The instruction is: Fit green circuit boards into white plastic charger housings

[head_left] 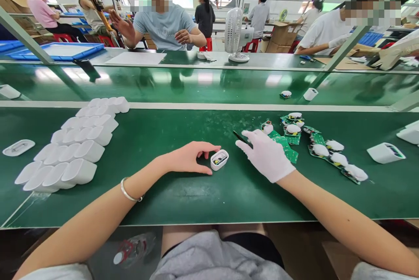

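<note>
A small white oval housing [219,160] stands on the green bench with its open end up, electronic parts visible inside. My bare left hand [191,157] curves around its left end, thumb and forefinger apart, their tips close to the rim; whether they touch it I cannot tell. In a white glove, my right hand [263,153] grips a thin black tool [240,136], its tip pointing up and left; its exact kind is unclear. Just beyond that hand lie green circuit boards [288,149] with white-covered parts.
Rows of white housings [78,140] fill the left side, with an oval white piece [18,147] beside them. More boards [337,157] and a housing [386,153] lie right. A raised ledge [196,105] crosses behind; a fan [235,35] and co-workers are beyond.
</note>
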`<action>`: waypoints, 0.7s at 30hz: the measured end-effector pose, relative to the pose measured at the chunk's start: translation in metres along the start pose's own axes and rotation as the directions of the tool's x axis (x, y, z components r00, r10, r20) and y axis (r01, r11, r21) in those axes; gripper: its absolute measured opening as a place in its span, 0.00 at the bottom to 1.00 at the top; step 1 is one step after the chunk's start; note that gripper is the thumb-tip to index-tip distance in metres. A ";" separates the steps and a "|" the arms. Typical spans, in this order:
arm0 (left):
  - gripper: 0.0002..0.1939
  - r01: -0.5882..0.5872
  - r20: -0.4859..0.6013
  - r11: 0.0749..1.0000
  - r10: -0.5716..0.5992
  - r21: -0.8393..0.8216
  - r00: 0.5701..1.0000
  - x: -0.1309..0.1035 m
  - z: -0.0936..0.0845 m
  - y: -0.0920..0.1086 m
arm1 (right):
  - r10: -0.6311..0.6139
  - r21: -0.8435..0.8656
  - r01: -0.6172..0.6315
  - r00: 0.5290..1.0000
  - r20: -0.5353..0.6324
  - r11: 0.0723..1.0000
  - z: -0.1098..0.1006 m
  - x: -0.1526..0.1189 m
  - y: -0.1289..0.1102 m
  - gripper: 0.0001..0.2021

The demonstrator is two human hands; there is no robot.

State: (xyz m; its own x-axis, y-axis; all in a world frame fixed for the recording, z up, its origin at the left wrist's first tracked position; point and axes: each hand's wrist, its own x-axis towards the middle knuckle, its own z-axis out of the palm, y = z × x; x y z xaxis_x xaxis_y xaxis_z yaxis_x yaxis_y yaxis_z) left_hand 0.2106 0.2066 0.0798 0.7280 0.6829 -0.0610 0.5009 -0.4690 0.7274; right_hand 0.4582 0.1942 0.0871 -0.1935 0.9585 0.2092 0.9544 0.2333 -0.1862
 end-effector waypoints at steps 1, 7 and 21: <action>0.32 0.021 -0.017 0.998 -0.020 0.065 1.000 -0.003 -0.007 -0.002 | -0.132 0.031 0.134 0.989 -0.072 0.990 0.001 -0.004 -0.002 0.17; 0.23 0.580 -0.586 0.616 -0.227 0.532 0.778 -0.018 -0.050 -0.029 | -0.695 0.286 0.687 0.713 -0.089 0.668 0.012 -0.016 -0.018 0.14; 0.31 0.931 -0.903 0.306 -0.313 0.198 0.295 -0.057 -0.099 -0.106 | -0.413 0.706 0.216 0.903 0.119 0.675 0.021 -0.010 -0.027 0.12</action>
State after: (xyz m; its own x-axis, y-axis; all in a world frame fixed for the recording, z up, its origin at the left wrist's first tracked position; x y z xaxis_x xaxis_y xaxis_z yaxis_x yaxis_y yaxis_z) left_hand 0.0695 0.2725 0.0744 -0.3646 0.8539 0.3713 0.9240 0.3812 0.0305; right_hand 0.4294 0.1818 0.0697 -0.5960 0.7885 0.1515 0.4420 0.4798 -0.7579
